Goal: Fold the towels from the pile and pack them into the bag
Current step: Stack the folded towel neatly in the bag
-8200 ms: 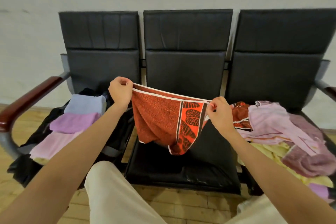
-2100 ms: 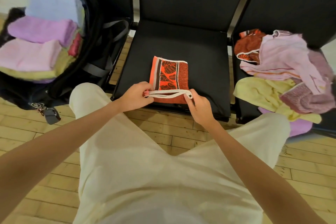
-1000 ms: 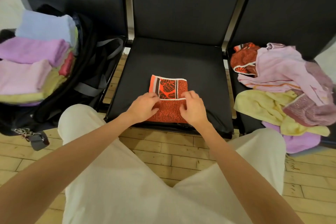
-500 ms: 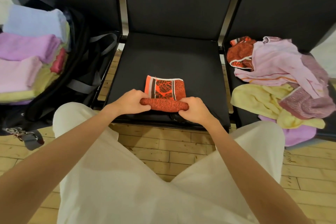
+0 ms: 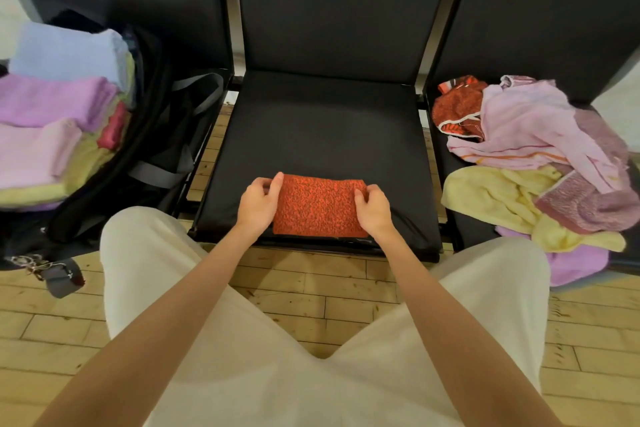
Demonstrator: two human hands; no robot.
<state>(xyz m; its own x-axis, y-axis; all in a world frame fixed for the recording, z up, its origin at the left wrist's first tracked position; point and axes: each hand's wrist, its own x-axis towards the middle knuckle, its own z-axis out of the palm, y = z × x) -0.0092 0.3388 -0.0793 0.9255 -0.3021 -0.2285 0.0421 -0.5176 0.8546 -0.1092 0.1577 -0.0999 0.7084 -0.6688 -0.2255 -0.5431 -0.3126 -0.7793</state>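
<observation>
1. Folded orange-red terry towel (image 5: pixel 320 206) lies flat as a compact rectangle at the front edge of the middle black padded chair seat (image 5: pixel 322 128).
2. Left hand (image 5: pixel 258 203) grips the towel's left edge, thumb on top, fingers curled round the side.
3. Right hand (image 5: pixel 372 210) grips the right edge the same way; fingers curled onto the fabric.
4. Open black fabric bag (image 5: pixel 145 156) sits on the left seat, holding stacked folded towels: a light blue one (image 5: pixel 65 52), a purple one (image 5: pixel 52 100), a pale pink one (image 5: pixel 31 152), with yellow and red ones beneath.
5. Loose pile of unfolded towels (image 5: pixel 530 156) on the right seat: rust-orange, pale pink, yellow, mauve and purple pieces, tangled together.
6. Person's cream trousers (image 5: pixel 277 357) fill the foreground above a light wooden plank floor (image 5: pixel 588 340).
7. Grey strap with metal clip (image 5: pixel 52 270) hangs from the bag down to the floor.
</observation>
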